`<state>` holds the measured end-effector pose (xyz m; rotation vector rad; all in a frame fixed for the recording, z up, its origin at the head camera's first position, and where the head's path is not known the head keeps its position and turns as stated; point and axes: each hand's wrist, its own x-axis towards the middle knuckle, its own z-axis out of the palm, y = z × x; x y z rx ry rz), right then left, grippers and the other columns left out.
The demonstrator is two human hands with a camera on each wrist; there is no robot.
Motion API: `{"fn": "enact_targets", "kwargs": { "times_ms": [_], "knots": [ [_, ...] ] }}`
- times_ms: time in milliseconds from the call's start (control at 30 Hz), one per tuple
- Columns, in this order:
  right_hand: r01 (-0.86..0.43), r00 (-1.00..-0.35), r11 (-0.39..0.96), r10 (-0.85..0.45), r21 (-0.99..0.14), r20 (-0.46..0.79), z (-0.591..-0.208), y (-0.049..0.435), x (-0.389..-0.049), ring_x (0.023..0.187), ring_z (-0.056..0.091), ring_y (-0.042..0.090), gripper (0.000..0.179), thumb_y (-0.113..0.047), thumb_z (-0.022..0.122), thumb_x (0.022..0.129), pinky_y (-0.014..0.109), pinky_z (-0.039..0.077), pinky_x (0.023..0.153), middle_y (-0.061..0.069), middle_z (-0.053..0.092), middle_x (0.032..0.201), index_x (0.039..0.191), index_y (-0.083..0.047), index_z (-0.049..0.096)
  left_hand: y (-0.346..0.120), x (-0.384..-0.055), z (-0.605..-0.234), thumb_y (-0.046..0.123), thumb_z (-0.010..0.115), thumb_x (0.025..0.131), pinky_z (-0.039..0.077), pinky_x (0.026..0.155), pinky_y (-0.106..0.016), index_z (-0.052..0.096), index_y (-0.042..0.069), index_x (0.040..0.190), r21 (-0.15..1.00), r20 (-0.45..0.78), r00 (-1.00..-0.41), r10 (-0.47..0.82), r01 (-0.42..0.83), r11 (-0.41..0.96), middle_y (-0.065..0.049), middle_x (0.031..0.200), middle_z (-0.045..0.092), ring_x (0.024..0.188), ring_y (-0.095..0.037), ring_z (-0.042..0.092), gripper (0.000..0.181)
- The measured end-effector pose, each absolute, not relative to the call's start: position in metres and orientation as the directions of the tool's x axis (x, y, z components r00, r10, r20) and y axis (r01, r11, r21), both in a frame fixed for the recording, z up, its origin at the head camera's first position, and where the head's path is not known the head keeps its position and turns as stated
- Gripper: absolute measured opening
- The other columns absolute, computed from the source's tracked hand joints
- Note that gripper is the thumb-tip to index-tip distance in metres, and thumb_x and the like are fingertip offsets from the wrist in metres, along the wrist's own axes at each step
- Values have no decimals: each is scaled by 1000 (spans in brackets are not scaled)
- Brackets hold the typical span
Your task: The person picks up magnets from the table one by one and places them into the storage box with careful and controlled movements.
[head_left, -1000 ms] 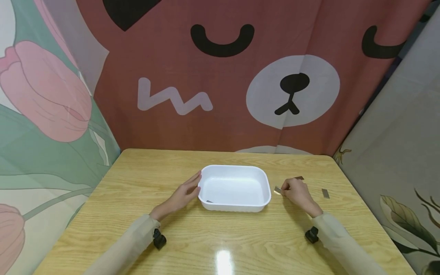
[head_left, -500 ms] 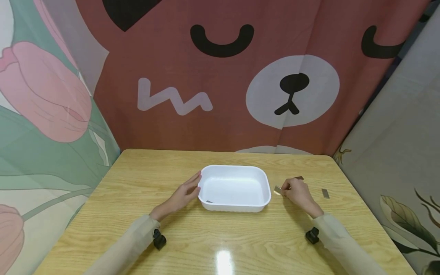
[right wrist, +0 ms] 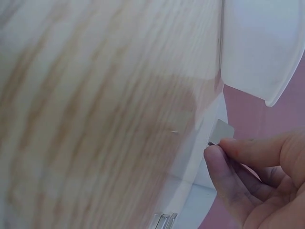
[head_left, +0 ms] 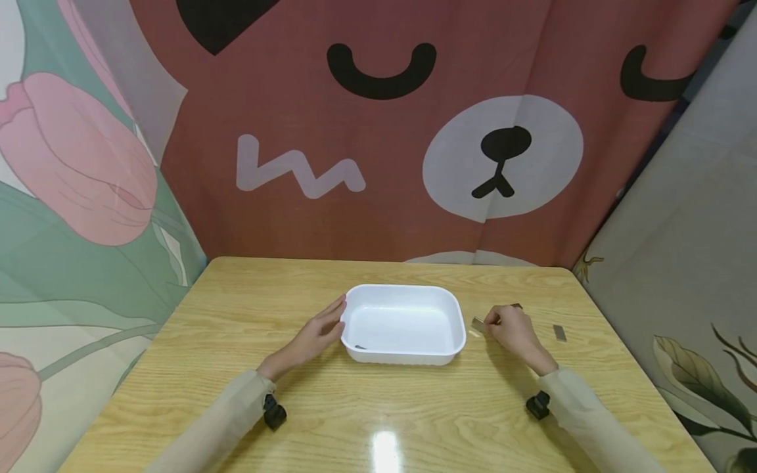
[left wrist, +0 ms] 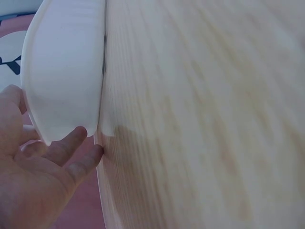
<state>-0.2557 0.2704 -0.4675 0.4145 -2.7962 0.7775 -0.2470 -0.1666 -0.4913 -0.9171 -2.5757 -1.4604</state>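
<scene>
The left hand (head_left: pixel 316 334) rests against the left side of a white plastic tub (head_left: pixel 405 358), its fingers extended along the outer wall. In the left wrist view, fingertips (left wrist: pixel 81 131) touch the tub's end near the table. Right of the tub, the right hand (head_left: pixel 513 330) pinches a small flat silvery plate (right wrist: pixel 222 131) between thumb and finger. That plate stands tilted just above the table, apart from the tub. A small dark sliver (head_left: pixel 360 347) lies inside the tub at its front left corner.
A similar grey plate (head_left: pixel 559 333) lies on the wooden table (head_left: pixel 284 414) to the right of the right hand. Another dark reddish piece (head_left: pixel 517 305) shows partly behind that hand. Printed cloth (head_left: pixel 378 223) hangs behind the table and on both sides.
The right hand has barely shifted. The plate it pinches has risen and tilted slightly, and the bright glint below it has shrunk. The left hand and tub have stayed in place.
</scene>
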Motion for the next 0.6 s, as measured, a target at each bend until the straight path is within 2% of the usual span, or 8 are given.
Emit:
{"fn": "enact_targets", "kwargs": {
  "times_ms": [300,600],
  "knots": [
    [-337,-930,821,-214,-461,299,-465,269,-255,58,55,13,9,8,66,83,32,50,51,7,68,74,83,2,73,-165,-243,-486,3,52,102,26,116,-47,31,-11,147,766,317,-817,482,520,378,-16,161,19,146,-36,19,52],
    [-316,-936,822,-186,-473,300,-458,266,-254,58,55,14,5,4,67,86,32,49,52,7,69,75,84,3,72,-166,-247,-491,3,53,103,25,116,-46,32,-9,148,768,319,-819,477,518,376,-13,161,19,147,-35,19,51]
  ]
}}
